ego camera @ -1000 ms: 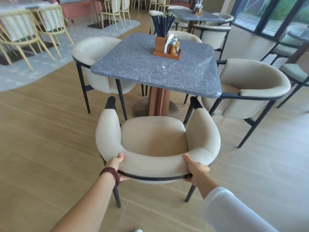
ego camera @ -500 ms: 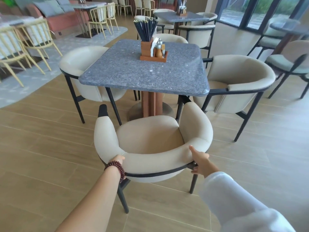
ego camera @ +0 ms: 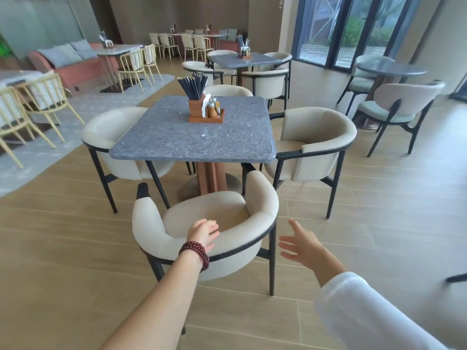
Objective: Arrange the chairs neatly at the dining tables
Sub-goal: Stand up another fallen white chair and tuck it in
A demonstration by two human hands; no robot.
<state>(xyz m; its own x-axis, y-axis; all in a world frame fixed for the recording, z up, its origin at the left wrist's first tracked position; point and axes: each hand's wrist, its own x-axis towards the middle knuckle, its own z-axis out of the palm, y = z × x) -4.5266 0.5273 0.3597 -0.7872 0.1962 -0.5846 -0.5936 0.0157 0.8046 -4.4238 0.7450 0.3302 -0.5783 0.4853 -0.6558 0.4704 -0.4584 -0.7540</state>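
Note:
A cream tub chair [ego camera: 262, 198] with black legs stands at the near side of a square grey stone table [ego camera: 197, 137], its front just under the table edge. My left hand [ego camera: 204, 233], with a dark red bead bracelet on the wrist, hovers over the chair's curved backrest, fingers loose and holding nothing. My right hand [ego camera: 300, 245] is open in the air to the right of the chair, clear of it. Matching chairs stand at the table's left [ego camera: 106, 130], right [ego camera: 318, 137] and far side [ego camera: 227, 90].
A wooden caddy [ego camera: 206, 111] with chopsticks and condiments sits on the table. A second grey table [ego camera: 242, 59] with chairs stands behind. A round table [ego camera: 391, 68] with green-seated chairs is at the right by the windows. Yellow chairs [ego camera: 38, 102] stand on a grey rug at the left.
Both hands have let go of the near chair's backrest; the right hand has drawn away to the right. My view has lifted and moved back, showing more of the room.

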